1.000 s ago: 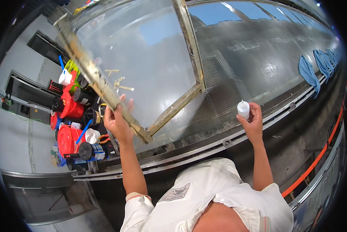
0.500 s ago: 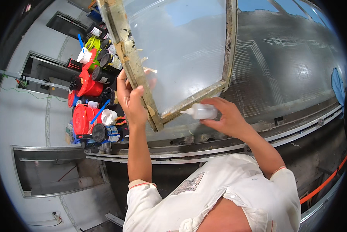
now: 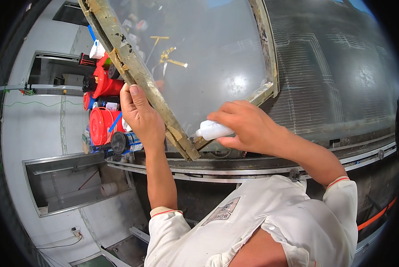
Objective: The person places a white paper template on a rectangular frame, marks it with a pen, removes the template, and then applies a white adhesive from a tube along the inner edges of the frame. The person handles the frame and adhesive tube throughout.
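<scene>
A screen-printing frame [image 3: 142, 82] with worn, tape-patched bars stands tilted over the table, its pale translucent mesh [image 3: 208, 58] stretched between them. My left hand [image 3: 141, 113] is closed around the frame's left bar, thumb on the near face; some of its fingers are hidden behind. In my right hand [image 3: 248, 127] is a small white squeeze bottle [image 3: 214, 130], held between thumb and fingers. The bottle lies on its side with its nozzle pointing left at the frame's lower near corner, close to the mesh. I cannot tell whether the tip touches it.
Under the frame runs a long grey glossy table [image 3: 315, 75] with pale line marks. Metal rails [image 3: 248, 173] follow its near edge. Red lidded buckets [image 3: 104, 124] and dark tubs [image 3: 121, 142] crowd the left side, beside a white wall with window openings [image 3: 70, 184].
The bottle has moved left and down to the frame's near corner and now tilts more. The frame has shifted in view, its upper part further left, with my left hand still on it.
</scene>
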A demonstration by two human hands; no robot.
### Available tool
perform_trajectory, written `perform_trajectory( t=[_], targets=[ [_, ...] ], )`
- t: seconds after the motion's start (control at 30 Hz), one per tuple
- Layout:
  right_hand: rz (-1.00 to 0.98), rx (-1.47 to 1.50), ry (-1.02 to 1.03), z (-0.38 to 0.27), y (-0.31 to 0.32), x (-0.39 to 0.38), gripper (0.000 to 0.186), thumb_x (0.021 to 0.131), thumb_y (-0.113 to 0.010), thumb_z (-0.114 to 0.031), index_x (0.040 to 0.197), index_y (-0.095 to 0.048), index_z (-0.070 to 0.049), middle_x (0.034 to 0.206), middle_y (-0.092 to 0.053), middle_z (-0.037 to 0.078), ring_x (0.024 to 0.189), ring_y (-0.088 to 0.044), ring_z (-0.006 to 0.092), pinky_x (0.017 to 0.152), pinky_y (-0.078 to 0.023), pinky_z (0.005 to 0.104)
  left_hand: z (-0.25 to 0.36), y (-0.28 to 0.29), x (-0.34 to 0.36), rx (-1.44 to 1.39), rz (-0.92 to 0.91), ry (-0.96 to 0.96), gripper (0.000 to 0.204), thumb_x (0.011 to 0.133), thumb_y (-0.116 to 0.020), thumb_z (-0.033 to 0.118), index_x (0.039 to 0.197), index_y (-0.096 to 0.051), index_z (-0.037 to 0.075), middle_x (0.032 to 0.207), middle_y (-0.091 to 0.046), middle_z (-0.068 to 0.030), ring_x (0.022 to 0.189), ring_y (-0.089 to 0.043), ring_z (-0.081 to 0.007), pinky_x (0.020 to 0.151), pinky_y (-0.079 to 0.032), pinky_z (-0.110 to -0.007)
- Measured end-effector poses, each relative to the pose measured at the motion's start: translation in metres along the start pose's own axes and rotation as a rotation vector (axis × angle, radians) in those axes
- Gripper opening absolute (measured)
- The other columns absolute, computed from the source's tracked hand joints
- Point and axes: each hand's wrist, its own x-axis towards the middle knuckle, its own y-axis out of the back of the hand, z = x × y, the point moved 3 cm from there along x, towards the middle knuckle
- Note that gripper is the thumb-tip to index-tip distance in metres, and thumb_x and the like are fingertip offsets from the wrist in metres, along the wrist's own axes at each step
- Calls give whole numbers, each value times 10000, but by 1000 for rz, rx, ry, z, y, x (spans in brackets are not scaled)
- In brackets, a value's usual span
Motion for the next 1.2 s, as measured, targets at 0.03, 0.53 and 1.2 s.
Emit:
perform_trajectory(
  t=[0.03, 0.53, 1.2],
  targets=[
    [-14, -27, 13, -2, 0, 3, 410, 748, -781, -168, 1122, -656, -55, 910, -625, 123, 890, -621, 313, 809, -488, 431, -1, 0, 1, 7, 3, 1, 372, 1089, -477, 346, 1176, -580, -1, 948, -631, -36, 831, -566, -73, 751, -466, -230],
    [18, -365, 238, -27, 8, 22, 146, 751, -669, -74, 889, -629, -49, 773, -565, 54, 798, -601, 223, 714, -465, 334, 8, -11, 8, -26, 7, -57, 346, 1083, -504, 311, 1170, -599, -10, 966, -606, 7, 838, -502, -48, 753, -418, -202],
    [-196, -529, 351, -39, 17, 49, 214, 786, -690, -111, 970, -622, -26, 832, -587, 68, 835, -593, 234, 794, -485, 353, 8, -15, 18, -12, 0, -70, 336, 1055, -571, 328, 1069, -639, 0, 772, -479, 80, 679, -354, -11, 570, -273, -199]
  ],
)
